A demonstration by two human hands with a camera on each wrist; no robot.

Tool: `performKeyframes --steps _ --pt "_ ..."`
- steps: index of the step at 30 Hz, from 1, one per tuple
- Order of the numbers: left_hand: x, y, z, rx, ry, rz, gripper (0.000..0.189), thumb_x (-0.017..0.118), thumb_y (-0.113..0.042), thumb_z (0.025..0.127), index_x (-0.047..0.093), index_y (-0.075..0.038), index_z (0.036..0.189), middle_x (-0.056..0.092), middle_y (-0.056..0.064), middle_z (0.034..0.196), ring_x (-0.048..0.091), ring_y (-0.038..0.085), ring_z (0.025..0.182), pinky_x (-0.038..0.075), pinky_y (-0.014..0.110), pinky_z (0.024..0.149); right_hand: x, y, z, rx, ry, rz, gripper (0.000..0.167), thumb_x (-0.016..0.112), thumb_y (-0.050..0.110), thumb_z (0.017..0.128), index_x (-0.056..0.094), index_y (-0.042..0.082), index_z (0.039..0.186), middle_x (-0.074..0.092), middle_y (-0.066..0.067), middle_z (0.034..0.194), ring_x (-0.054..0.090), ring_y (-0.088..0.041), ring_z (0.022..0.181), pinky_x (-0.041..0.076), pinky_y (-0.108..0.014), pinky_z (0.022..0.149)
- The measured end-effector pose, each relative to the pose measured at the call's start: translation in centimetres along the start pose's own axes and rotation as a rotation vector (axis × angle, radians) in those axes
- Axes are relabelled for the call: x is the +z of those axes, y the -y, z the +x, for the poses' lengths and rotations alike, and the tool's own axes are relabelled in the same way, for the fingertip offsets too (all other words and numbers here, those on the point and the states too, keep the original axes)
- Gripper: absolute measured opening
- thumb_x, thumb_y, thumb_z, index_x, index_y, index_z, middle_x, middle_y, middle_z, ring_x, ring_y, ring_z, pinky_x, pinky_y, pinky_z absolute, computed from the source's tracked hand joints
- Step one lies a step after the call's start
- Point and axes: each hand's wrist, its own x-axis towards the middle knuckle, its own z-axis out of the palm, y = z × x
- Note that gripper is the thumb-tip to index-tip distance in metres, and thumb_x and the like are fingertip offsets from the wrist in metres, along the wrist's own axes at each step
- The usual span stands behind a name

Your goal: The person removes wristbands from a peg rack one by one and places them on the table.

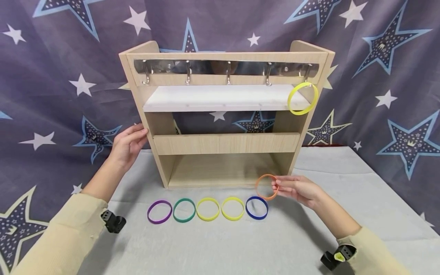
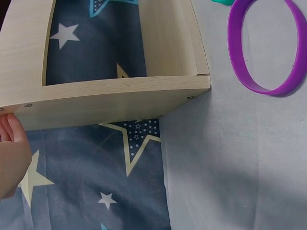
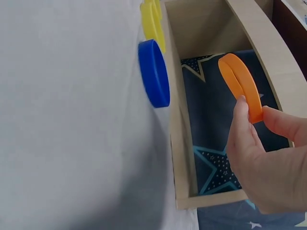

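An orange wristband [image 1: 257, 186] is pinched between the thumb and fingers of my right hand [image 1: 298, 190], raised in front of the shelf's lower right. In the right wrist view the orange band [image 3: 241, 79] tilts above the fingertips. My left hand [image 1: 128, 146] touches the left side panel of the wooden shelf [image 1: 227, 144], its fingers slightly bent. A yellow wristband [image 1: 290, 100] hangs from the rightmost hook [image 1: 307, 72]. On the table lie a purple band [image 1: 148, 215], a green band [image 1: 174, 215], two yellow bands [image 1: 198, 214] and a blue band [image 1: 257, 218] in a row.
A metal rail [image 1: 209, 67] with several hooks runs along the shelf's top front. Behind it is a white shelf board [image 1: 220, 98]. The shelf stands on a table with a pale grey cloth [image 1: 206, 248]. A star-patterned curtain [image 1: 86, 61] hangs behind.
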Motion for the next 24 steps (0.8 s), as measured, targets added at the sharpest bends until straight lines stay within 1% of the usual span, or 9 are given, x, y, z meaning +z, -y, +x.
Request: performKeyframes --steps 2,4,6,8,10,13,16,19,24 --pt "0.0 0.0 0.0 0.001 0.001 0.001 0.016 0.059 0.0 0.091 0.07 -0.008 0.099 0.067 -0.001 0.106 0.068 0.008 0.094 0.054 0.016 0.087 -0.3 -0.2 -0.2 0.007 -0.002 -0.009 0.039 0.052 -0.001 0.095 0.036 -0.015 0.128 0.073 -0.001 0.094 0.069 -0.007 0.092 0.056 -0.021 0.087" --pt "0.0 0.0 0.0 0.005 0.004 0.002 0.016 0.059 0.0 0.091 0.07 -0.009 0.099 0.067 -0.001 0.106 0.068 0.008 0.094 0.054 0.016 0.086 -0.7 -0.3 -0.4 0.011 -0.003 -0.025 0.051 0.052 0.0 0.096 0.026 -0.02 0.135 0.072 0.0 0.094 0.069 -0.007 0.093 0.056 -0.021 0.087" --pt "0.0 0.0 0.1 0.01 0.009 -0.006 0.016 0.058 0.001 0.091 0.07 -0.008 0.099 0.067 0.0 0.105 0.068 0.008 0.094 0.054 0.017 0.086 -0.9 -0.5 -0.5 0.013 -0.002 -0.043 0.059 0.05 0.0 0.097 0.017 -0.023 0.139 0.072 0.0 0.094 0.069 -0.007 0.094 0.056 -0.021 0.087" --pt "0.0 0.0 0.1 0.015 0.012 -0.003 0.017 0.058 0.001 0.091 0.07 -0.008 0.099 0.067 0.0 0.105 0.068 0.008 0.094 0.054 0.017 0.086 -1.2 -0.7 -0.7 0.017 -0.004 -0.052 0.063 0.05 0.0 0.097 0.011 -0.024 0.14 0.072 0.0 0.094 0.069 -0.008 0.094 0.056 -0.021 0.087" --pt "0.0 0.0 0.1 0.015 0.013 -0.01 0.017 0.057 0.001 0.091 0.07 -0.008 0.098 0.067 0.0 0.105 0.068 0.008 0.094 0.054 0.017 0.086 -1.5 -0.9 -0.8 0.02 -0.003 -0.066 0.065 0.049 0.0 0.097 0.008 -0.025 0.14 0.072 0.001 0.095 0.069 -0.008 0.094 0.056 -0.021 0.087" --pt "0.0 0.0 0.1 0.015 0.011 -0.007 0.017 0.057 0.001 0.092 0.07 -0.008 0.098 0.067 0.0 0.105 0.068 0.008 0.095 0.054 0.017 0.087 -1.9 -1.3 -1.0 0.025 0.002 -0.077 0.065 0.049 -0.001 0.097 0.007 -0.026 0.14 0.072 0.0 0.096 0.07 -0.009 0.095 0.056 -0.022 0.088" --pt "0.0 0.0 0.1 0.013 0.012 -0.016 0.017 0.057 0.001 0.091 0.07 -0.008 0.098 0.068 0.0 0.105 0.068 0.009 0.095 0.054 0.017 0.087 -2.3 -1.6 -1.2 0.028 0.01 -0.095 0.064 0.05 -0.002 0.096 0.01 -0.027 0.139 0.073 -0.001 0.098 0.07 -0.01 0.095 0.056 -0.022 0.088" --pt "0.0 0.1 0.1 0.017 0.015 -0.02 0.017 0.057 0.002 0.092 0.07 -0.007 0.098 0.068 0.0 0.103 0.068 0.009 0.094 0.054 0.018 0.087 -2.7 -2.0 -1.2 0.029 0.015 -0.118 0.061 0.051 -0.001 0.095 0.016 -0.027 0.138 0.073 -0.002 0.099 0.07 -0.011 0.094 0.056 -0.024 0.089" --pt "0.0 0.2 0.2 0.026 0.021 -0.03 0.018 0.056 0.003 0.092 0.07 -0.006 0.098 0.069 0.001 0.102 0.068 0.01 0.094 0.054 0.018 0.086 -3.2 -2.3 -1.2 0.04 0.015 -0.189 0.056 0.051 0.001 0.096 0.024 -0.026 0.136 0.074 0.0 0.099 0.071 -0.01 0.092 0.057 -0.025 0.087"
